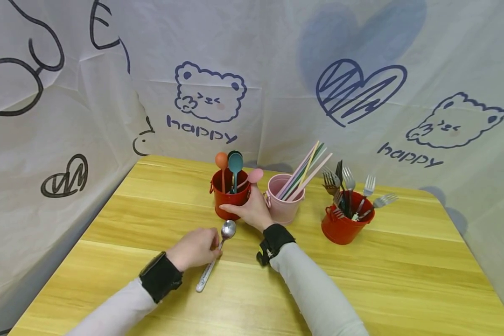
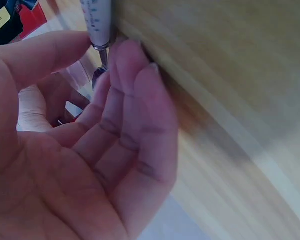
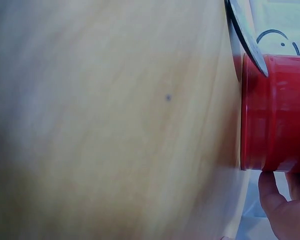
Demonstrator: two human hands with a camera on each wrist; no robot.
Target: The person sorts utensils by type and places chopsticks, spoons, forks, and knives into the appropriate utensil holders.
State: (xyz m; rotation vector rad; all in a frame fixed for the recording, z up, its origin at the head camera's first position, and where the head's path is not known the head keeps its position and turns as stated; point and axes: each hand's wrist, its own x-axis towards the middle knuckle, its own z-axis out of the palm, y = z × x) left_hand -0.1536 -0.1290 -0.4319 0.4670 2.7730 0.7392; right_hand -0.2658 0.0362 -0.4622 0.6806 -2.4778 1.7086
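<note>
My left hand (image 1: 195,248) pinches the pale printed handle (image 2: 97,22) of a metal spoon (image 1: 228,229) between thumb and fingertips. The spoon slants over the table, its bowl pointing away from me, close in front of a red bucket (image 1: 227,200). In the right wrist view the edge of the spoon's bowl (image 3: 247,40) overlaps the bucket's lower part. My right hand (image 1: 254,210) grips that bucket, thumb across its front and fingers on its right side. Orange, teal and pink spoons (image 1: 235,162) stand inside, with a dark one behind.
Right of my right hand stands a pink bucket (image 1: 283,212) with several coloured straws (image 1: 302,172). Further right, another red bucket (image 1: 342,231) holds several forks (image 1: 348,179). A white printed cloth (image 1: 285,116) hangs behind the wooden table (image 1: 403,280).
</note>
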